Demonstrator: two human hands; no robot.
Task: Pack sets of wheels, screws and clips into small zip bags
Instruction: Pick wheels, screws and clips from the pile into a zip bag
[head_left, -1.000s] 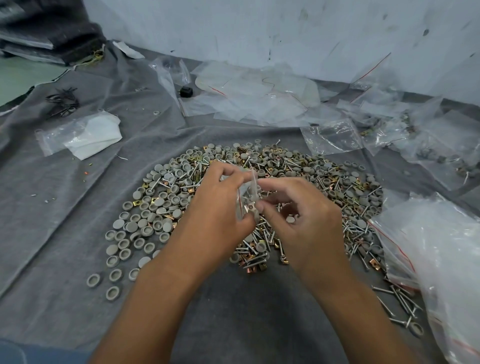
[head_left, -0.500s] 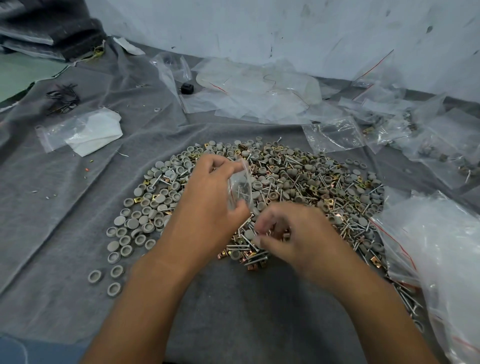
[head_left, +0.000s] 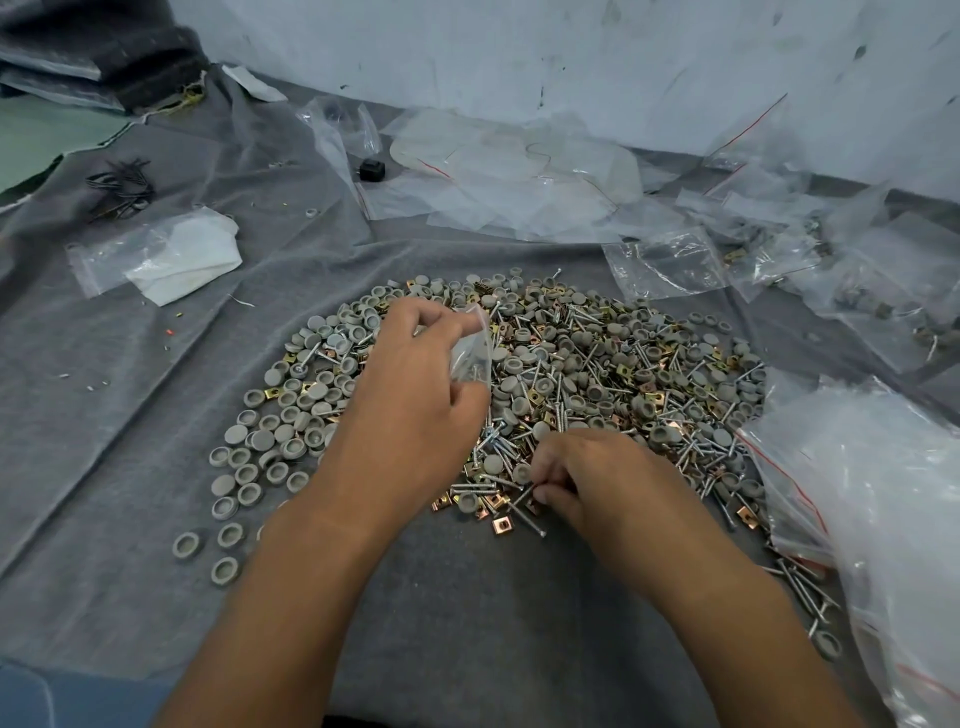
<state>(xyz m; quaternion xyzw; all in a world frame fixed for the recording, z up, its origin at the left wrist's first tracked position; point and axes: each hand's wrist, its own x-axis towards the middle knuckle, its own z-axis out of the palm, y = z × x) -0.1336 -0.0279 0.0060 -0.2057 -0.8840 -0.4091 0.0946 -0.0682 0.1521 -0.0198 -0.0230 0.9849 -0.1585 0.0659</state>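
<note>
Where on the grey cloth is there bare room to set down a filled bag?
Bare grey cloth lies in front of the parts pile, between the forearms, and left of the pile below the white-paper bag. Crowded: the pile itself, where the left hand holds the small zip bag, the far empty bags, and the big bag at right.

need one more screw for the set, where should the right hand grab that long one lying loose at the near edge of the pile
Pinch the screw mid-shaft, coming from above with the right hand. It lies flat on the grey cloth, apart from the heap, so the thin shaft is exposed on both sides. The left hand holds the small zip bag.
</note>
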